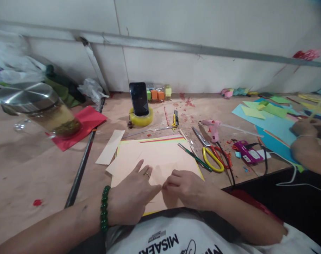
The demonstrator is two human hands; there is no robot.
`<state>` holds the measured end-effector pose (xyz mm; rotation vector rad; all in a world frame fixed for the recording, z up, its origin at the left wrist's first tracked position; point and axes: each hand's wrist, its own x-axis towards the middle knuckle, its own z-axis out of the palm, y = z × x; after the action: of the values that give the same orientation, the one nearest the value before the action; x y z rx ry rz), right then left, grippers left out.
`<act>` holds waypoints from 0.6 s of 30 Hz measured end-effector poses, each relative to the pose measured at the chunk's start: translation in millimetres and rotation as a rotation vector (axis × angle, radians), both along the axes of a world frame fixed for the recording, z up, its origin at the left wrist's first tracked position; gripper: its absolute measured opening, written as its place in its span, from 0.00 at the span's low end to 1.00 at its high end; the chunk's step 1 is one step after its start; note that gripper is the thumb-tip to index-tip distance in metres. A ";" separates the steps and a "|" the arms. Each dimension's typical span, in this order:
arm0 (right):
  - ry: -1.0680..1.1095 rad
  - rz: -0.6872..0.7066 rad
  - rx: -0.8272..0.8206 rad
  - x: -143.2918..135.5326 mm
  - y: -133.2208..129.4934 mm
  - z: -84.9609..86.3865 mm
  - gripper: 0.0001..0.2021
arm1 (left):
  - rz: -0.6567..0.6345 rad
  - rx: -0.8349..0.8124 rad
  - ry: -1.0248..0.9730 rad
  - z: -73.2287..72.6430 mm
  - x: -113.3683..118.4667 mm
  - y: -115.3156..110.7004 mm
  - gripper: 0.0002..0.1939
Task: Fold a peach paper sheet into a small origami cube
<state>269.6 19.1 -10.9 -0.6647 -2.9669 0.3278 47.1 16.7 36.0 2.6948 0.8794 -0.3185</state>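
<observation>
Head view: paper stack [160, 151], pale on top w/ coloured edges peeking out, lies under both hands, near side close to the shirt [160, 231]; L hand [135, 190] is spread on it, fingers extended, nothing visibly gripped, thumb reaching to R hand's fingertips; R hand [188, 187] has fingers curled & bunched at that spot, can't tell if they pinch paper or just rest.

Main risk = stack creeping; loose sheets prob. slide on each other if L hand pushes sideways instead of down, so edges go askew; if R fingers do have paper, an uneven pull could crease or tear it; leaning in could buckle the near side; bracelet [104, 208] on L wrist might snag a sheet edge.

Just beyond L hand, a loose paper strip [111, 146] sits at the stack's corner; a sleeve or wrist sweep could shift it. Beyond R hand, a green stick [194, 157] lies over the stack's edge; tug the paper & it'd prob. roll off; right of that, scissors [211, 157] lie w/ blades pointing away, and the glue gun's cord [226, 160] runs past the handles toward R forearm; an elbow catching it could drag the glue gun [213, 128], tip maybe hot, can't tell.

Farther out past the hands, the phone [138, 98] leans upright on a tape roll [141, 117]; a table bump might topple it; far left of L hand, the lidded jar [38, 109] holds liquid, so a knock there = wet paper.
</observation>
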 end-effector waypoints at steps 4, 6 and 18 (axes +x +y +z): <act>-0.068 0.074 0.012 -1.8 1.3 -1.7 0.08 | 0.017 -0.004 -0.006 -2.6 -2.3 -1.5 0.18; -0.099 0.078 0.016 3.3 1.1 -0.1 0.08 | 0.033 -0.025 -0.002 -2.4 -4.6 -1.9 0.19; 0.033 -0.114 0.016 42.6 -7.4 -11.1 0.12 | 0.209 -0.004 -0.075 -8.2 -28.5 -20.3 0.19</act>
<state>312.2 11.7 -22.0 -0.8146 -2.8824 0.3029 18.7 -3.7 27.8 2.5632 1.1234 -0.1717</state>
